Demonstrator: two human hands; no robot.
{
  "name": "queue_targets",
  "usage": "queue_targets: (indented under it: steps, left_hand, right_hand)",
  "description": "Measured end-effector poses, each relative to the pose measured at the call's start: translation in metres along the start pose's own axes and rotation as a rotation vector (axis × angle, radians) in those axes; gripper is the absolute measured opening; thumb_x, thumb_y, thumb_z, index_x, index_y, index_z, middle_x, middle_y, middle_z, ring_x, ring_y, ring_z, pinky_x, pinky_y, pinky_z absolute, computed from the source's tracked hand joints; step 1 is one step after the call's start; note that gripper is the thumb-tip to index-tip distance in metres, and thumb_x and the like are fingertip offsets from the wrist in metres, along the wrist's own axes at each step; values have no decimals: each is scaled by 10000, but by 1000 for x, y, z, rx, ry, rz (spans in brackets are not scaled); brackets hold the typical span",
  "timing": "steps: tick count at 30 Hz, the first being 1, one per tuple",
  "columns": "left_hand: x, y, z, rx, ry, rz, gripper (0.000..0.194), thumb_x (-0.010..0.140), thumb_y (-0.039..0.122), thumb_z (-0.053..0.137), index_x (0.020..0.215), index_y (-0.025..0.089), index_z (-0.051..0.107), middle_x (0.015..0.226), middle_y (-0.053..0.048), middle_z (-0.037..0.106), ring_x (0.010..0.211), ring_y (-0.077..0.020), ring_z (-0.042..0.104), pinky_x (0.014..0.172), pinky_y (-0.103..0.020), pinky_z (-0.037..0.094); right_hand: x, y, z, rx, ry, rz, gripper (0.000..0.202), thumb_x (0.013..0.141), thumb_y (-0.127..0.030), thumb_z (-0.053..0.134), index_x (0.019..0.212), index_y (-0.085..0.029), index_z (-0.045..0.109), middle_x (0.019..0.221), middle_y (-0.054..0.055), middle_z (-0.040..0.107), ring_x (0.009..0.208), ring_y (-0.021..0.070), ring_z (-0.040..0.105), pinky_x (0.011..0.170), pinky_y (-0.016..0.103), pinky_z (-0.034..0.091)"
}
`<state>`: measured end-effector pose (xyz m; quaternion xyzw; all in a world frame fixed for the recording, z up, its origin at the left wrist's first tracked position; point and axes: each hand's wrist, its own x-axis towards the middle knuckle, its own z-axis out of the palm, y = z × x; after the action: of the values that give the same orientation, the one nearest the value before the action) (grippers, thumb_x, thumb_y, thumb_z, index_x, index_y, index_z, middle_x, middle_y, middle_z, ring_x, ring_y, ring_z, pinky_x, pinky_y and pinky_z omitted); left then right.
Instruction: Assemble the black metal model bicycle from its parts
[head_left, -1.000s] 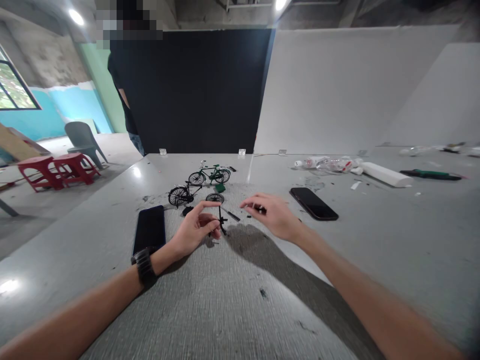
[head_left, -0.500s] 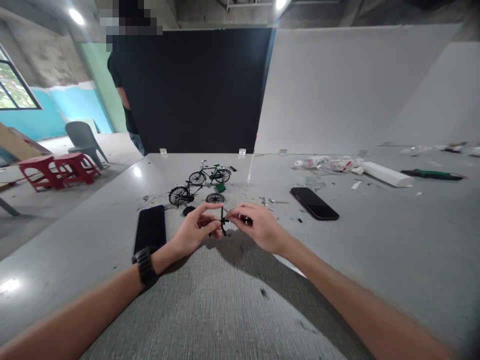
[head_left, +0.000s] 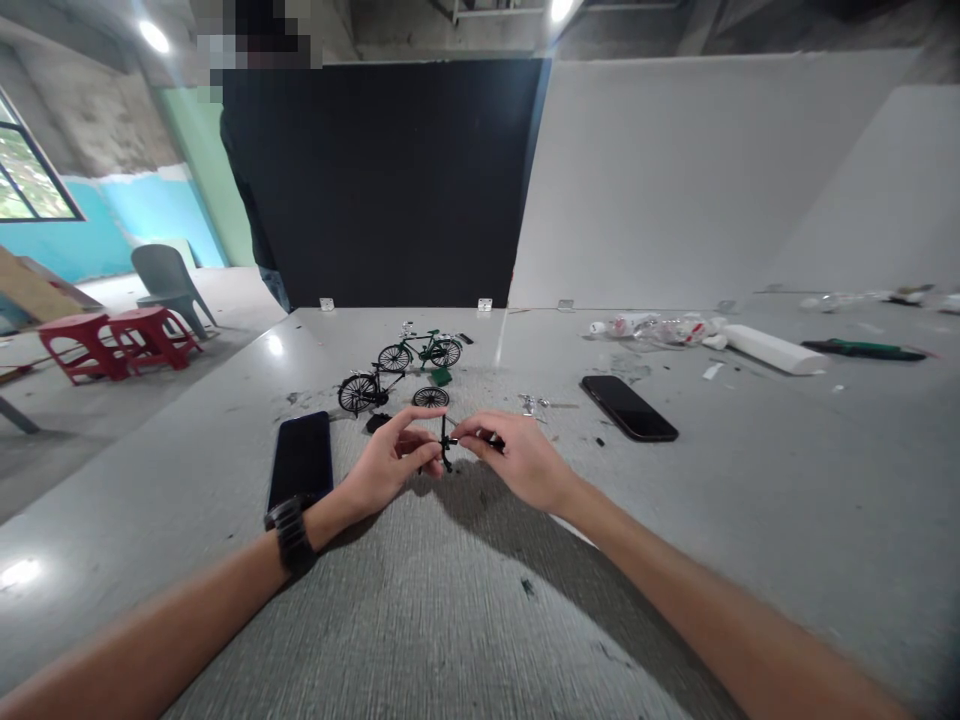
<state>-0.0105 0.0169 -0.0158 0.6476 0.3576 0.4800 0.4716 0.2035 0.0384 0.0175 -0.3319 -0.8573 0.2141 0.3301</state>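
Between my two hands is a small black model bicycle part [head_left: 445, 446], thin and roughly upright; its exact kind is too small to make out. My left hand [head_left: 394, 452] pinches it from the left, index finger stretched to its top end. From the right, my right hand [head_left: 514, 447] is closed at its middle, with something dark partly hidden under the fingers. Just beyond lie a loose spoked wheel [head_left: 430, 397], a black partial model bicycle [head_left: 367, 390] with one wheel, and a small black piece [head_left: 377, 424]. Farther back stands a green model bicycle [head_left: 421, 348].
A phone [head_left: 301, 455] lies by my left wrist, another phone [head_left: 628, 407] to the right. Silver bits [head_left: 534, 403] and a green scrap [head_left: 440, 376] lie on the grey table [head_left: 360, 630]. Plastic wrapping [head_left: 660, 328], a white box [head_left: 772, 349] and a green tool [head_left: 862, 349] are at the back right. A person stands behind the black panel [head_left: 405, 180].
My hands keep nearly the same place around the small black part, with the right fingers shifted very slightly. The person behind the panel has turned or moved a little.
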Motion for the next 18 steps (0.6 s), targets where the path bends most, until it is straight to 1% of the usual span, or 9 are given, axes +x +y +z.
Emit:
queue_targets:
  steps: [4,9,13,18]
  left_hand:
    - [-1,2,1,4,-7,0,428,905,274,632,1308,188,517,761,6,661,676,-142,681,682,-299,542]
    - [0,3,1,16,13,1,418,902,267,632,1295,185,516,753,14,649,664,-142,677,680,-307,552]
    - [0,1,1,23,6,-5,410,895,276,640,1282,206,526,793,18,629,663,-137,673,680,-315,552]
    - [-1,-1,0,36,-16,0,395,904,282,631,1281,227,527,827,24,603,668,-124,664,690,-313,536]
  right_hand:
    - [0,-1,0,31,-8,36,166,981,-276,542,983,-217,697,943,36,744,854,174,681,741,299,505]
    - [0,3,0,-26,8,0,102,935,-241,620,1006,-210,686,1003,53,705,871,171,661,737,296,516]
    - [-1,6,-2,-52,4,-17,108,948,-206,595,979,-214,698,973,53,687,874,173,657,758,310,520]
    - [0,5,-3,-66,-13,-23,152,978,-213,556,990,-214,708,963,47,688,866,162,651,756,297,510]
